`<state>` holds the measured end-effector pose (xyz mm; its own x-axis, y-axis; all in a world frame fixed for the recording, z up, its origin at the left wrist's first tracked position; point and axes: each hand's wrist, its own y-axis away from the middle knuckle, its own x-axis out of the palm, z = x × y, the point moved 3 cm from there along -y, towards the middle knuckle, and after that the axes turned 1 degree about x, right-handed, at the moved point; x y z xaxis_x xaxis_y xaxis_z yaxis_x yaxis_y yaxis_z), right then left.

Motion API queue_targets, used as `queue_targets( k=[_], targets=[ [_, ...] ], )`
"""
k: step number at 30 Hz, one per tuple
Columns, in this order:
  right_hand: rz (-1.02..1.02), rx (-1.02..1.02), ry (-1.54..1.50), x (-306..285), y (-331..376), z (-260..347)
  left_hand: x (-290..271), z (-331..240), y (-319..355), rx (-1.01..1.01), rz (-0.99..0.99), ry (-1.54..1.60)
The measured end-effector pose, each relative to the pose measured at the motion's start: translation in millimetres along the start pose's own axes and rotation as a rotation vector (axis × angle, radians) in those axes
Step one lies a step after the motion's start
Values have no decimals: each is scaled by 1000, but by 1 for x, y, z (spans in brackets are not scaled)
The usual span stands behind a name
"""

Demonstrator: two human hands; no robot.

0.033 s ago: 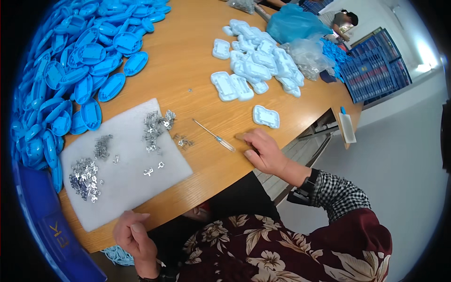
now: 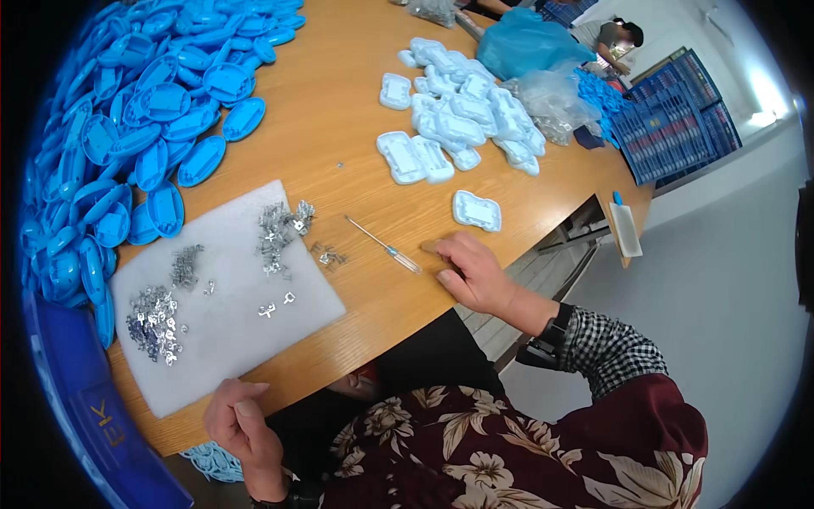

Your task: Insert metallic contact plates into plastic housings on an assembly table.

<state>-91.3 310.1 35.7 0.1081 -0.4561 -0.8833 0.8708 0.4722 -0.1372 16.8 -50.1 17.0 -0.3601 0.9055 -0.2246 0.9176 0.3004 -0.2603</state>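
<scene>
Screwdriver (image 2: 385,245) has slim shaft (image 2: 365,229), translucent handle (image 2: 404,260).

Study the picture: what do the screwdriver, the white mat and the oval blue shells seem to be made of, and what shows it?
Screwdriver: probably a metal shaft, thin and grey; see-through handle likely plastic.
White mat: perhaps foam or felt, from its dull, soft-looking surface.
Oval blue shells: likely glossy moulded plastic, given bright highlights and even colour.
</scene>
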Motion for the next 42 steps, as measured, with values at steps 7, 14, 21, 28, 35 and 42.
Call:
queue_targets(
  k=[7, 14, 21, 28, 35, 42],
  targets=[
    [-31, -47, -12, -2, 3, 0, 4, 9, 7, 39, -150, -8],
    [-57, -43, -96, -7, 12, 0, 8, 15, 9, 42, -231, -21],
    [-301, 19, -13, -54, 22, -43, 8, 14, 6, -20, -229, 15],
    [-262, -19, 166, -54, 15, -91, 9, 7, 6, -26, -202, -118],
    [-76, 225, -671, -42, -5, -30, 12, -18, 11, -90, -131, 66],
    [714, 102, -1154, 30, -16, 120, 67, -58, 17, -205, 488, 558]
  ],
)
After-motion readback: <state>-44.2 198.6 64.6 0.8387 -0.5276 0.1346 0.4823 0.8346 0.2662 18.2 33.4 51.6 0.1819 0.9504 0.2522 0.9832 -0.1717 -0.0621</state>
